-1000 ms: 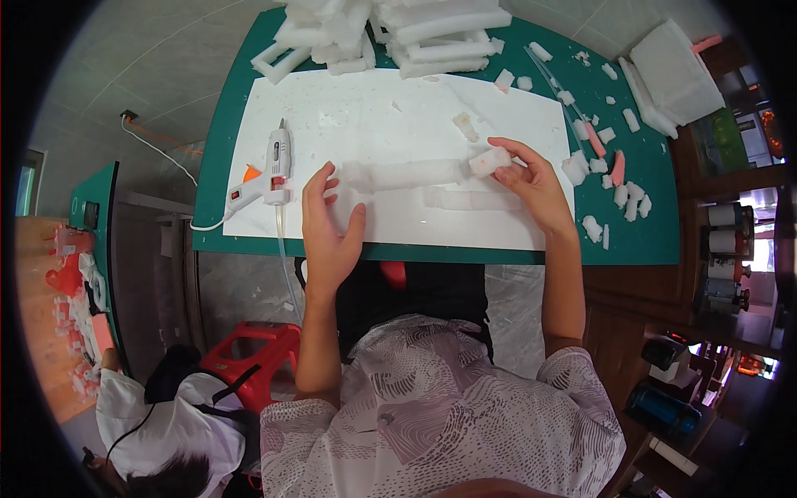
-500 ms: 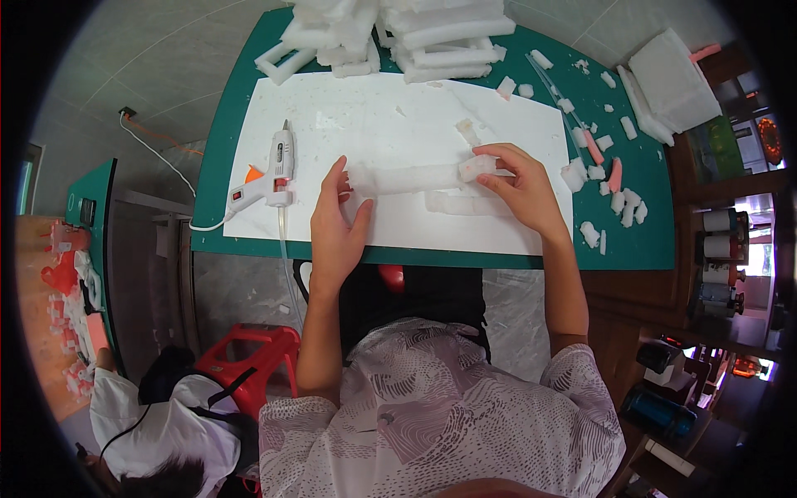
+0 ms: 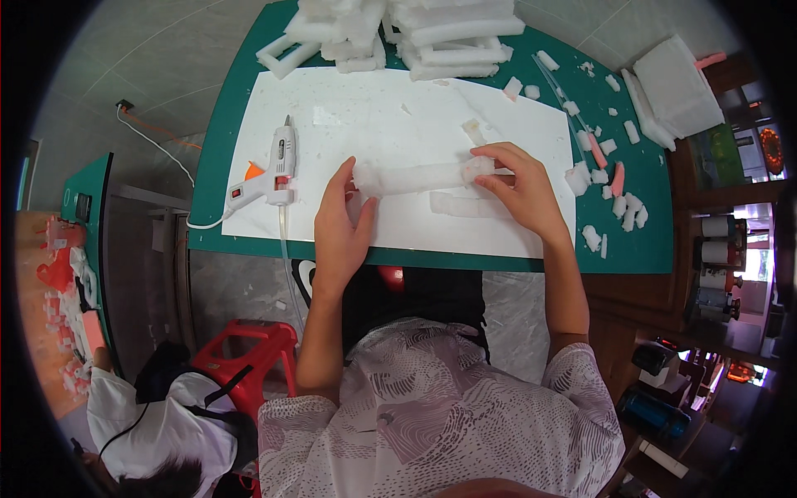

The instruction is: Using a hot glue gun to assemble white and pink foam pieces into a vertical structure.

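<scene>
A long white foam strip (image 3: 419, 178) lies crosswise over the white sheet (image 3: 332, 100) in front of me. My left hand (image 3: 342, 228) curls around its left end, thumb against the lower edge and fingers at the end. At the other end, my right hand (image 3: 525, 187) pinches a small foam block (image 3: 476, 169) against the strip between thumb and fingers. A second flat foam strip (image 3: 469, 205) rests just below, partly beside my right wrist. Beyond the right fingertips sits a small yellowish scrap (image 3: 472, 131).
A white hot glue gun (image 3: 282, 162) with an orange trigger stands left of my left hand, its cord trailing left. Stacked foam frames (image 3: 452, 33) fill the far edge. Foam scraps (image 3: 633, 207) and pink sticks (image 3: 597, 151) scatter the green mat's right side. Another person (image 3: 174, 423) sits lower left.
My left hand has closed in on the strip's left end. The small block at the right end now sits straighter in line with the strip. The view has shifted slightly.
</scene>
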A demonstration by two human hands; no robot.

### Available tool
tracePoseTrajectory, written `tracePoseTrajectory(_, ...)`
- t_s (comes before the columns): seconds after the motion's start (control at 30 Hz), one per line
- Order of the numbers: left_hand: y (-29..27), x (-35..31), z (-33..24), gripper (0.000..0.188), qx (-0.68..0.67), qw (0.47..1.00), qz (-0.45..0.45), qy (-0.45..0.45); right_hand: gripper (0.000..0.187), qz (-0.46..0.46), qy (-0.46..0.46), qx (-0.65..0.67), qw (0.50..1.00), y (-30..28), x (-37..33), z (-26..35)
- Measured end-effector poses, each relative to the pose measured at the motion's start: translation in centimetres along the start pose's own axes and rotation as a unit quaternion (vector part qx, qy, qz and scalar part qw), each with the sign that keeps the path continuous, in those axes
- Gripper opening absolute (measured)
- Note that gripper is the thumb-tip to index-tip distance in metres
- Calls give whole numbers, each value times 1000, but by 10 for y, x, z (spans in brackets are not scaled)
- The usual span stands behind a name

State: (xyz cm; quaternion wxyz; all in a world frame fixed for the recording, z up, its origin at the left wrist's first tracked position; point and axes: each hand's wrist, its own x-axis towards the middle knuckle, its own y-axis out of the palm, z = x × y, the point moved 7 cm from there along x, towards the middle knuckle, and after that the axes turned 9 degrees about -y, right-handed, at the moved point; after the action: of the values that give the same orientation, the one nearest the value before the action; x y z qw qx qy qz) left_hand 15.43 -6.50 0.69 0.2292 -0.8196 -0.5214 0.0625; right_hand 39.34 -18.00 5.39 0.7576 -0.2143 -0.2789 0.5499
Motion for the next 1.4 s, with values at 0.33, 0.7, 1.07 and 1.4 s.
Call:
tracePoseTrajectory(0.33,1,-3,1,57,2,1000,-4,-12,35,26,-30,-44,998,6,5,8)
tracePoseTrajectory(0.7,1,-1,-1,56,7,1000,-14,9,33,39,-5,-72,997,9,7,3)
tracePoseTrajectory(1.07,0,-1,-4,56,7,1000,7,12,32,40,-15,-69,997,10,9,4)
tracePoseTrajectory(1.4,3,-1,-8,52,22,1000,6,19,34,30,-16,-34,999,12,7,3)
